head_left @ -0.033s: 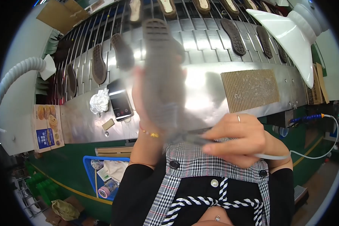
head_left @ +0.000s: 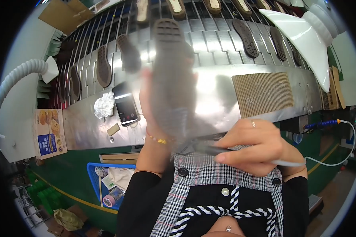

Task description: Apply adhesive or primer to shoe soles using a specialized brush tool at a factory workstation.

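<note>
My left hand (head_left: 146,96) is closed around a dark brown shoe sole (head_left: 171,79), held upright above the metal table with its treaded side showing; motion blurs it. Between the fingers of my right hand (head_left: 255,148) is a slim dark handheld tool (head_left: 211,149) with a pale tube trailing behind. Its tip reaches the lower end of the sole, but blur hides whether they touch. The tube (head_left: 323,164) runs right to a blue coiled fitting (head_left: 322,124).
Several soles, such as one brown sole (head_left: 103,66), lie on the slatted metal conveyor (head_left: 209,43). A phone (head_left: 126,107), crumpled white tissue (head_left: 104,106) and corrugated cardboard (head_left: 263,94) rest on the table. White hoods (head_left: 304,37) flank the right; a blue basket (head_left: 94,181) stands below left.
The sole and my left hand have shifted very slightly to the right. My right hand with the tool has moved a touch the same way.
</note>
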A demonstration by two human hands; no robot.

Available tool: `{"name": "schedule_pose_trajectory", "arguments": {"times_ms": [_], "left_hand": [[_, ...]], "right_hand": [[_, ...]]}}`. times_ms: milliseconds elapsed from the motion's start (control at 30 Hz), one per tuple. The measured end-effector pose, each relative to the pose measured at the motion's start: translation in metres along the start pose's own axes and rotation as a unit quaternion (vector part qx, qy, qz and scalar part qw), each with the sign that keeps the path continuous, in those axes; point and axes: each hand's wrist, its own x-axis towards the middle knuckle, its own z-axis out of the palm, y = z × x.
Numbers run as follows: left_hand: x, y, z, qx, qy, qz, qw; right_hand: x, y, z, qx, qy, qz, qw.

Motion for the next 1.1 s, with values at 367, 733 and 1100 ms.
{"name": "schedule_pose_trajectory", "arguments": {"times_ms": [367, 733, 1100], "left_hand": [[-0.007, -0.003, 0.018, 0.049, -0.019, -0.107, 0.993], [-0.016, 0.007, 0.02, -0.209, -0.071, -0.212, 0.952], [-0.028, 0.026, -0.014, -0.224, -0.172, -0.248, 0.927]], "right_hand": [[0.003, 0.017, -0.028, -0.08, 0.067, 0.068, 0.992], [-0.004, 0.011, -0.05, 0.075, -0.052, 0.051, 0.994], [0.0, 0.017, -0.065, -0.019, 0.025, 0.074, 0.997]]}}
